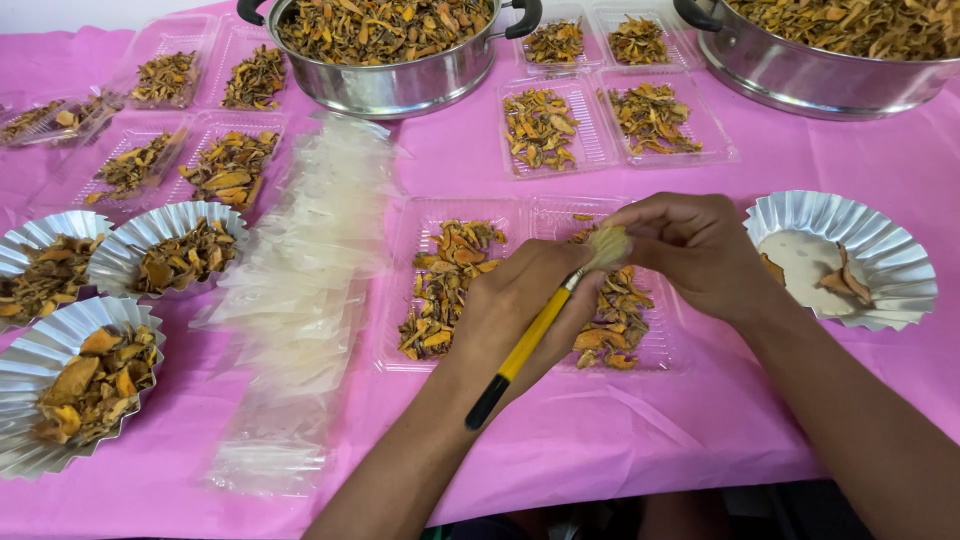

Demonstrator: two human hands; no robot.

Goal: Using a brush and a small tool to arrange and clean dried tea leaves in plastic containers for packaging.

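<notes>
Two bare forearms come into view from the near edge, one near the middle, one at the right. Neither carries a sleeve, a cuff, a watch, a bracelet or a glove; both are uncovered up to where the picture cuts them off. The left hand and the right hand wear no rings that show. The fingers are slim, nails short and plain, unpainted where visible.

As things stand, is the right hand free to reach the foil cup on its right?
Probably yes. The foil cup sits right beside the right hand with only bare pink cloth between them, though the fingers are busy pinching at the brush tip.
</notes>
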